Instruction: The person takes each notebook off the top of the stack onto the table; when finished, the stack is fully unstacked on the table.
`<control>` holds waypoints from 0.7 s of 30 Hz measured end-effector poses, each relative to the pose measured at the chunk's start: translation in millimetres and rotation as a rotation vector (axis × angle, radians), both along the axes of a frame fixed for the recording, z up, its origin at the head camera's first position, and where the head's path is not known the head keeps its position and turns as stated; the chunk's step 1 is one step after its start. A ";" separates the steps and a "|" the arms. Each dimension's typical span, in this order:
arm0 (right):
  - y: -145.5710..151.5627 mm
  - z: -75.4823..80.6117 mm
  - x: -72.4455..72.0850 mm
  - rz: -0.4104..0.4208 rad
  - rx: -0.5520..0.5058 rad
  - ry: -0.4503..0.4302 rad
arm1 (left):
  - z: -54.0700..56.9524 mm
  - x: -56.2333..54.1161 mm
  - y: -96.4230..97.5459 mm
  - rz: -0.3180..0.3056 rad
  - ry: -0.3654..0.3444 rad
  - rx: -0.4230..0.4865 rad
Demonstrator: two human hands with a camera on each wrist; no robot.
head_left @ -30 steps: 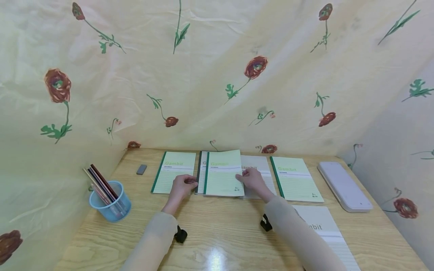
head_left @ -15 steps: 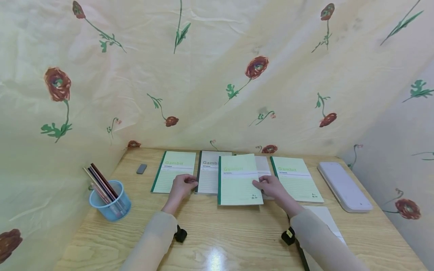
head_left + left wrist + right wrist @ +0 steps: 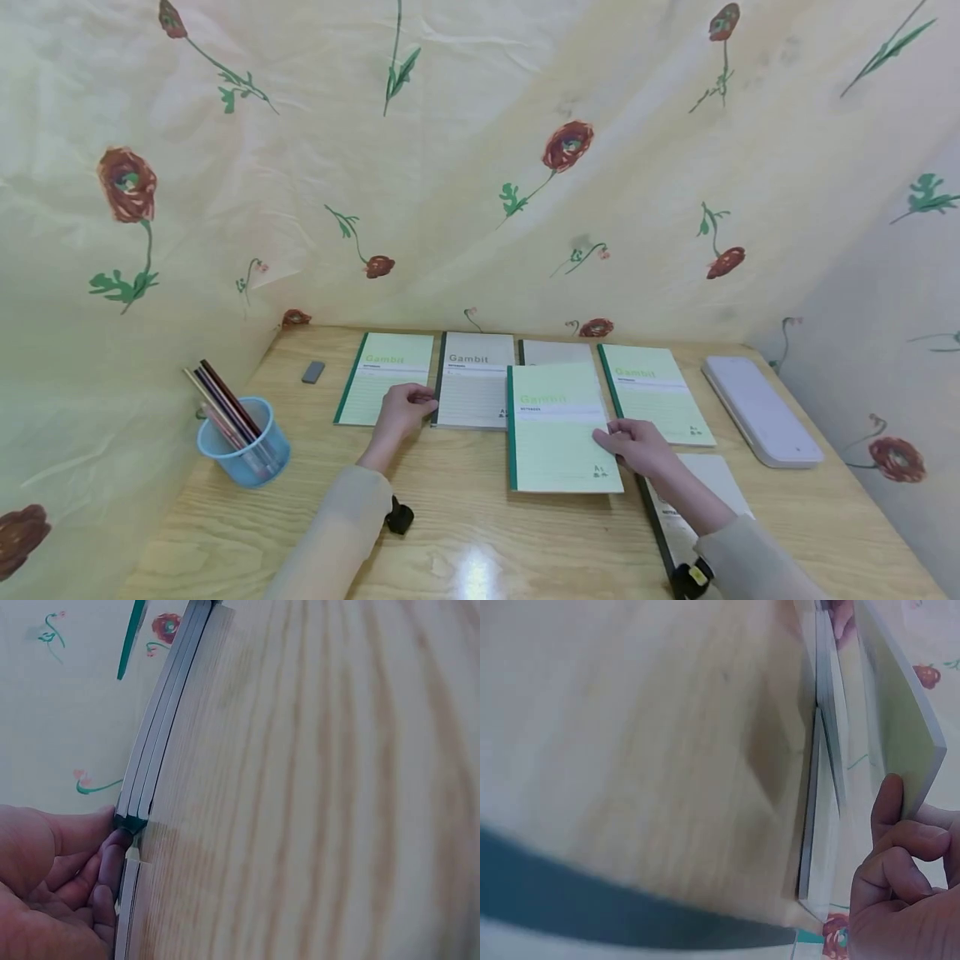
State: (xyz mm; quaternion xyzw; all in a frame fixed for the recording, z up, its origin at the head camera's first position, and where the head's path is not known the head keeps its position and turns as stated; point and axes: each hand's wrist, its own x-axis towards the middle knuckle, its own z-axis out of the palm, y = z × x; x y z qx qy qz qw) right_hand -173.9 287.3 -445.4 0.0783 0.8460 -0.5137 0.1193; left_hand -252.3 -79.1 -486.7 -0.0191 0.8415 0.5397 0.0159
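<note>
The right hand (image 3: 637, 446) pinches a green notebook (image 3: 562, 446) by its right edge, above the table (image 3: 450, 525). Farther left, the left hand (image 3: 402, 411) touches a grey notebook (image 3: 474, 387); whether it grips, I cannot tell. Leftmost stands a blue cup (image 3: 243, 462).

Glare is reflected by the table (image 3: 450, 517) in front of the gripped notebook (image 3: 558, 442); in the right-wrist view, that table is blurred and shadowed beside the grip.
</note>
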 end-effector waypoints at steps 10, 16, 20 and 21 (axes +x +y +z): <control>15.4 -8.3 44.5 -0.060 0.043 -0.071 | -0.1 -1.5 0.9 0.014 -0.003 0.001; 20.9 -14.8 66.0 -0.101 0.052 -0.131 | 0.5 -1.0 1.1 0.010 -0.009 -0.005; 21.7 -19.9 77.2 -0.119 0.026 -0.182 | 0.4 -0.6 0.8 0.004 -0.013 -0.005; 22.0 -21.0 79.7 -0.122 0.014 -0.193 | 0.3 -0.6 0.8 0.005 -0.015 -0.004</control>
